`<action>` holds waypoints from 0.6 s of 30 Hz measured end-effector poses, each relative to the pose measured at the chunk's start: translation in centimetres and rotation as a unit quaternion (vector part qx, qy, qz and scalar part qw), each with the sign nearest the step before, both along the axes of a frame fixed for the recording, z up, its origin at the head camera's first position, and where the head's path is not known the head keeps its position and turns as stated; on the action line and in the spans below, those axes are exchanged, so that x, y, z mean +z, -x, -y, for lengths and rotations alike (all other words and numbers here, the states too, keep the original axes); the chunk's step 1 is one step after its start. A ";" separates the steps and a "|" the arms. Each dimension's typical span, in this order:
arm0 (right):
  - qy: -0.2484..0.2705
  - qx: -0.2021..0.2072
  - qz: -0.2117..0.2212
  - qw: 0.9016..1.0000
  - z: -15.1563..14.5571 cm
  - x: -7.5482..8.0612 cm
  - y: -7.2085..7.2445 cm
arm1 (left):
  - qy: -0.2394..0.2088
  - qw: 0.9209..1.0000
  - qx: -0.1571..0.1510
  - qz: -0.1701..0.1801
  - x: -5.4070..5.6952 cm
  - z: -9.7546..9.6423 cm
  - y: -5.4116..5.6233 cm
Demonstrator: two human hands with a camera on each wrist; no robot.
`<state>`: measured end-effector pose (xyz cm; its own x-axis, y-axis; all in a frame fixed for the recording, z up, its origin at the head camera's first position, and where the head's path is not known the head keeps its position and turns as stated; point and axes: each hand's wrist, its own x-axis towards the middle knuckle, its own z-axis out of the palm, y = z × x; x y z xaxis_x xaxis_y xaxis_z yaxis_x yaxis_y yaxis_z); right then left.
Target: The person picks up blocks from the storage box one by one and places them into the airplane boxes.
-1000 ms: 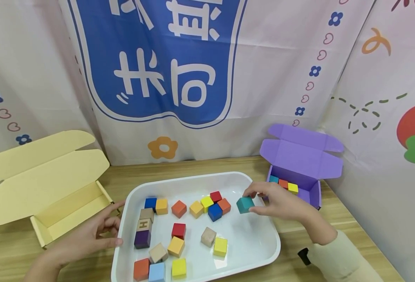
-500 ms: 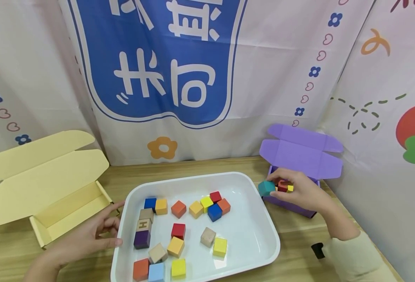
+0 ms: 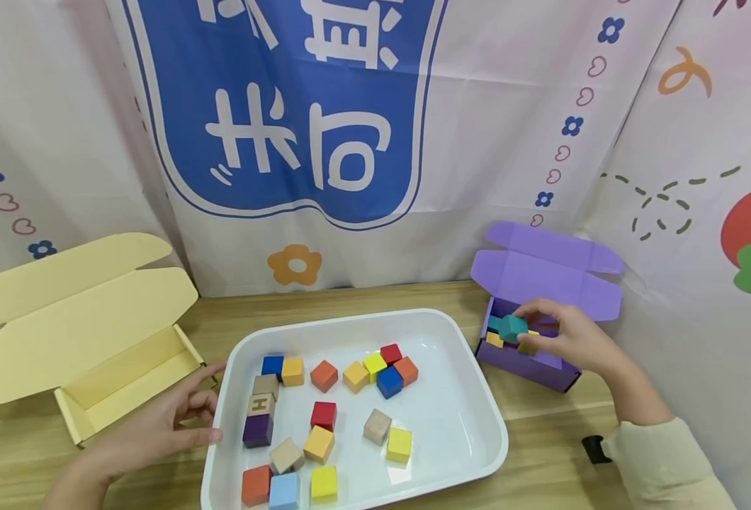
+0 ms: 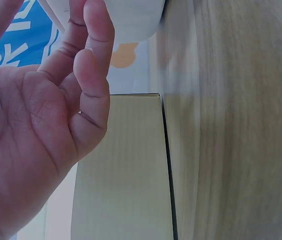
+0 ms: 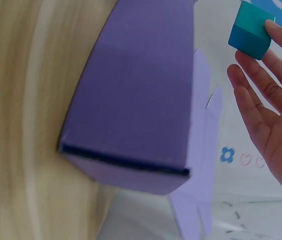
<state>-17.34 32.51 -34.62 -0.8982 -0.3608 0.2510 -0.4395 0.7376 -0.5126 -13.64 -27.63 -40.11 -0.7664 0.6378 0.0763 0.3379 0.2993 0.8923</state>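
My right hand pinches a teal cube between thumb and fingers, over the opening of the purple box. In the right wrist view the teal cube sits at the fingertips, above the box's outer wall. Several coloured cubes lie inside the box, partly hidden by the hand. My left hand touches the left rim of the white tray with loosely bent fingers and thumb. Nothing is held in its palm in the left wrist view. Several cubes lie in the tray, including a purple cube and a light blue cube.
A pale yellow box with its lid raised stands left of the tray, beside my left forearm. The wooden table ends at a printed cloth backdrop. A small black item shows near the right sleeve.
My right hand has carried the teal cube from above the tray's right side, rightward to over the purple box. My left hand has stayed at the tray's rim.
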 end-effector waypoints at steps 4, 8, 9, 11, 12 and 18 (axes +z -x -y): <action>-0.002 -0.015 0.015 1.000 -0.8 -0.2 0.0 | 0.004 1.000 0.003 0.006 0.1 0.0 0.0; -0.007 -0.027 0.027 0.999 -1.5 -0.7 0.4 | 0.005 1.000 0.002 0.016 0.3 0.1 0.0; -0.009 -0.029 0.028 0.999 -1.7 -0.9 0.5 | 0.006 1.000 0.003 0.018 0.3 0.1 0.0; -0.012 -0.034 0.033 0.999 -2.0 -1.3 0.8 | 0.005 1.000 0.003 0.020 0.3 0.1 0.0; -0.013 -0.036 0.035 0.999 -2.1 -1.5 0.9 | 0.005 1.000 0.003 0.021 0.3 0.1 0.0; -0.013 -0.043 0.054 0.998 -2.5 -2.5 1.4 | 0.007 1.000 0.006 0.023 0.5 -0.1 -0.1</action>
<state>-18.75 35.06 -37.11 -0.9476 -0.2860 0.1427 -0.3169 0.7836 -0.5344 -13.50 -27.57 -39.59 -0.7762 0.6297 0.0321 0.2933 0.3155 0.9025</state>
